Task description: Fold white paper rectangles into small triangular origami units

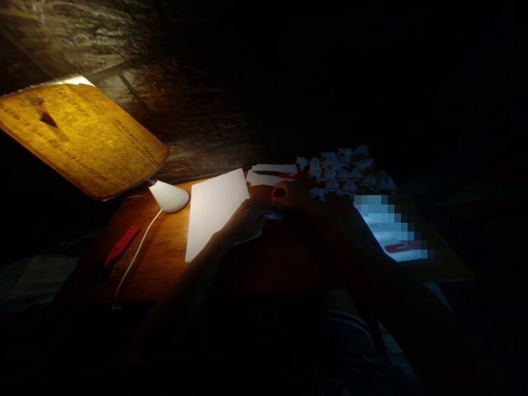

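Over the right edge of a stack of white paper sheets [216, 206] lies my left hand [251, 214], its fingers closed at a small pale piece of paper [274, 216]. My right hand [292, 196] meets it from the right, with thumb and fingers curled into a pinch. Shadow hides what is between the right fingertips. Beyond the hands, a knife with a dark blade and red handle [287, 175] rests on smaller white papers [264, 179]. Many small folded paper pieces [340, 171] are heaped to the right of them.
A lit lamp with a printed yellow shade [91, 140] leans in at left, its white base [170, 198] on the wooden table [165, 242]. Its white cord [138, 253] runs beside a red strip-like object [122, 246]. A glowing screen [381, 228] lies at right.
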`<state>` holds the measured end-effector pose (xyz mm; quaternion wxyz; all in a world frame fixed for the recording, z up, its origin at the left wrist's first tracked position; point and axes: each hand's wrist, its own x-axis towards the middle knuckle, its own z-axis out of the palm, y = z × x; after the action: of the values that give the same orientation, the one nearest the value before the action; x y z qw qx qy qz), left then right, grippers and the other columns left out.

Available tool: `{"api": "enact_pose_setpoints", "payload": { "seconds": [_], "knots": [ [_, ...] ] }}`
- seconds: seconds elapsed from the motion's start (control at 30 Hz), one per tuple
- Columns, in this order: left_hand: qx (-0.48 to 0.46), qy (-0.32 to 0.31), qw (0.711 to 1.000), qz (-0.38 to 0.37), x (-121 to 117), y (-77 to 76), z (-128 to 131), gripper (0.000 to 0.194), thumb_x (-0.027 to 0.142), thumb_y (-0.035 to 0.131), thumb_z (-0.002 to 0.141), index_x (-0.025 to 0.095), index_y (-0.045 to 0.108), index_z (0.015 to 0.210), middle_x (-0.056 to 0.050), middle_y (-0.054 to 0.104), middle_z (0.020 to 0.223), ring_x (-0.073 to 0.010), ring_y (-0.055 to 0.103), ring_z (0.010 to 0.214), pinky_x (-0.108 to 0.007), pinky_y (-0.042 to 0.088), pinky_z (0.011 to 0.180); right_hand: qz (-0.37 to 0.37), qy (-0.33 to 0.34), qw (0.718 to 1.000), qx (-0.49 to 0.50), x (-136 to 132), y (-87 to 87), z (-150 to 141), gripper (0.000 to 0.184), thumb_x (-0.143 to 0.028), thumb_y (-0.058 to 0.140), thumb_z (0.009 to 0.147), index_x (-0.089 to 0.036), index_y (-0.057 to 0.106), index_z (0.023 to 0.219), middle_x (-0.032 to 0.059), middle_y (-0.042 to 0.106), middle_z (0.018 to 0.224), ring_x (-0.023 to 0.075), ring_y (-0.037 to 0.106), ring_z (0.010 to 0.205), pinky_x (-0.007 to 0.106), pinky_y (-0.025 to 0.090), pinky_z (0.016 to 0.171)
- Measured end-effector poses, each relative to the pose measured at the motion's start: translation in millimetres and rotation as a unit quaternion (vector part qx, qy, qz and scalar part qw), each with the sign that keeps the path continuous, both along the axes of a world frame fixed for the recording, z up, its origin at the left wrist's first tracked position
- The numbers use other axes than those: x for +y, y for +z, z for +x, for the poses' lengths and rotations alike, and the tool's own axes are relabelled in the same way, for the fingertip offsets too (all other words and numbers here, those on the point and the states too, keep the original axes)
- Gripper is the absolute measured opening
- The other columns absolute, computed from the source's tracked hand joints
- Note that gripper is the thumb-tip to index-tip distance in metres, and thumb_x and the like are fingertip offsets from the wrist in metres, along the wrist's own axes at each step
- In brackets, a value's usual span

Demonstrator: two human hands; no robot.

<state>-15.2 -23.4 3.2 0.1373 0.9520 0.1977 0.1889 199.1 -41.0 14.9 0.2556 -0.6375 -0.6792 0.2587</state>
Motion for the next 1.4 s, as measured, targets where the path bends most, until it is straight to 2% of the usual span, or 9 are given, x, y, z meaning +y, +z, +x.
{"api": "enact_pose_setpoints", "payload": {
  "seconds": [0.13,0.37,0.47,0.53,0.73,0.93,1.1,1.27,1.4],
  "knots": [
    [-0.005,0.0,1.0,-0.003,1.0,-1.7,-0.5,0.04,0.012,0.056,0.089,0.026,0.077,0.12,-0.005,0.078,0.118,-0.026,0.067,0.11,-0.049,0.053,0.101,-0.002,0.025,0.999,0.029,4.5,-5.5,5.2,0.021,-0.009,0.075,0.077,-0.018,0.076,0.096,0.0056,0.079,0.1,0.0179,0.071,0.091,0.026,0.05,0.077],
    [-0.005,-0.003,1.0,0.013,2.1,-6.1,-2.4,0.04,0.011,0.059,0.087,0.026,0.077,0.119,-0.007,0.077,0.124,-0.0274,0.067,0.122,-0.049,0.052,0.106,0.0,0.008,1.0,0.025,4.1,-5.4,3.2,0.022,-0.01,0.076,0.074,-0.018,0.077,0.094,0.0055,0.079,0.099,0.0187,0.071,0.09,0.026,0.05,0.075],
    [-0.005,-0.013,1.0,0.013,1.0,-5.9,-1.4,0.05,0.007,0.055,0.087,0.025,0.073,0.13,-0.009,0.071,0.141,-0.0272,0.066,0.13,-0.051,0.051,0.112,-0.007,0.006,1.0,0.022,4.6,-6.7,3.3,0.021,-0.011,0.075,0.074,-0.019,0.077,0.094,0.005,0.079,0.096,0.0188,0.071,0.089,0.027,0.05,0.075],
    [-0.01,-0.03,0.999,0.005,0.3,-5.5,-0.7,0.053,0.006,0.053,0.087,0.022,0.069,0.136,-0.012,0.069,0.143,-0.0269,0.066,0.13,-0.05,0.053,0.112,-0.007,0.004,1.0,0.03,6.0,-8.5,3.6,0.02,-0.01,0.073,0.075,-0.018,0.077,0.093,0.006,0.079,0.096,0.0192,0.071,0.089,0.027,0.052,0.077],
    [-0.002,-0.035,0.999,-0.008,-3.9,-1.0,0.4,0.053,0.006,0.052,0.087,0.023,0.068,0.134,-0.011,0.07,0.137,-0.0272,0.067,0.128,-0.051,0.055,0.11,0.0,0.022,0.999,0.05,9.1,-12.1,6.5,0.022,-0.008,0.071,0.074,-0.018,0.076,0.093,0.0067,0.08,0.101,0.0192,0.072,0.092,0.028,0.054,0.083],
    [0.023,-0.028,0.999,-0.019,-6.5,5.6,1.9,0.045,0.008,0.051,0.089,0.019,0.068,0.129,-0.012,0.072,0.127,-0.0263,0.069,0.118,-0.046,0.056,0.104,-0.02,0.039,0.995,0.086,9.1,-9.4,8.6,0.03,-0.003,0.069,0.069,-0.017,0.077,0.094,0.0069,0.08,0.101,0.0183,0.072,0.089,0.027,0.054,0.081],
    [0.015,-0.024,1.0,-0.013,-4.9,3.0,2.6,0.044,0.007,0.051,0.087,0.018,0.07,0.125,-0.012,0.072,0.125,-0.0259,0.07,0.112,-0.045,0.057,0.101,-0.012,0.025,0.997,0.067,8.7,-8.2,6.5,0.026,-0.004,0.07,0.071,-0.017,0.077,0.093,0.0065,0.08,0.1,0.0191,0.072,0.091,0.027,0.053,0.079],
    [0.017,-0.024,1.0,-0.01,-5.9,3.0,1.7,0.046,0.007,0.051,0.087,0.02,0.069,0.127,-0.013,0.07,0.13,-0.0268,0.069,0.116,-0.047,0.057,0.102,-0.015,0.033,0.998,0.06,10.5,-9.4,7.5,0.027,-0.004,0.071,0.071,-0.016,0.077,0.095,0.007,0.08,0.1,0.0189,0.072,0.091,0.027,0.053,0.079],
    [0.022,-0.021,0.999,-0.014,-3.8,2.4,2.1,0.041,0.008,0.051,0.086,0.018,0.071,0.121,-0.013,0.072,0.126,-0.0273,0.069,0.114,-0.048,0.057,0.1,-0.011,0.032,0.997,0.065,10.8,-10.0,7.9,0.027,-0.003,0.071,0.069,-0.016,0.076,0.092,0.0072,0.08,0.099,0.0186,0.072,0.09,0.027,0.054,0.079]
  ]
}}
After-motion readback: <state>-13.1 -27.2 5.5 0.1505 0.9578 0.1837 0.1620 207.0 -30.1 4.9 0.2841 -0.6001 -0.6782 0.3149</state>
